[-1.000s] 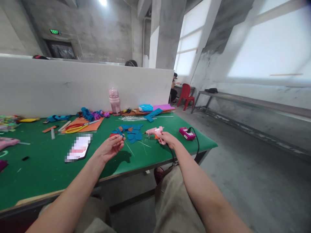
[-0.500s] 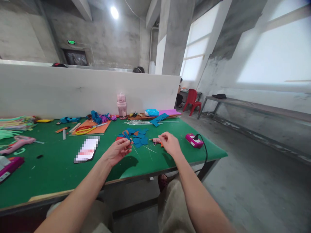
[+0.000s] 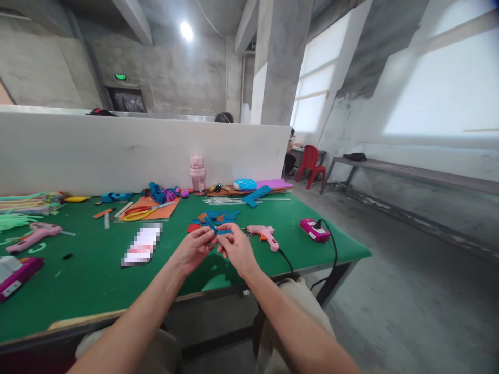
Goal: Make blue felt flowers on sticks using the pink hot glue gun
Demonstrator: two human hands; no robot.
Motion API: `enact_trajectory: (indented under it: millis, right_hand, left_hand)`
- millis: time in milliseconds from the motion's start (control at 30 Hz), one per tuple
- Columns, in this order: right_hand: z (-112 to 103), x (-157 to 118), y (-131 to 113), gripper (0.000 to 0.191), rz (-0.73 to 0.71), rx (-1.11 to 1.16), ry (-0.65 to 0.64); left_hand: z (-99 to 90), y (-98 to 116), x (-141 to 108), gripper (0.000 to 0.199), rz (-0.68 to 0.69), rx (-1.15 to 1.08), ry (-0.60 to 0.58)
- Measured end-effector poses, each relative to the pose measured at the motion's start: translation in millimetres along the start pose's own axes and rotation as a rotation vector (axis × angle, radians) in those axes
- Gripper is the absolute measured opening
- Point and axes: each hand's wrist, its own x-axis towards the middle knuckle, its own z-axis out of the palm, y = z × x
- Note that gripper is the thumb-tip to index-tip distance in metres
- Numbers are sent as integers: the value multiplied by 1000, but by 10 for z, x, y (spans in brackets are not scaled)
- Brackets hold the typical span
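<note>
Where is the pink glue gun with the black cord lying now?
In the head view, the pink glue gun lies on the green table, just right of the right hand and left of the pink box near the table's right edge.

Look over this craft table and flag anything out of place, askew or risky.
Little stands out. The pink glue gun lies on its side on the green table, near the right hand, and its black cord droops over the table's front edge. Blue felt pieces are strewn loosely behind both hands. Nothing looks spilled or broken.
</note>
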Motion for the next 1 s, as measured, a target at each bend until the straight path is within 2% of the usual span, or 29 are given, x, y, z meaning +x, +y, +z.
enact_trajectory:
  millis: [100,233,567,800,1000]
  right_hand:
    - [-11,-7,-8,17,33,2,-11]
    - [-20,-11,-24,18,93,38,-31]
    - [21,-11,-64,26,139,95,53]
    - [9,-22,-28,28,85,-24,66]
    - [19,-74,-28,23,-88,-302,94]
  left_hand:
    - [8,30,2,10,40,-4,38]
    - [6,28,8,8,51,17,31]
    - [62,24,-11,14,22,2,79]
    - [50,12,0,14,22,-8,82]
    - [18,3,16,14,5,-47,91]
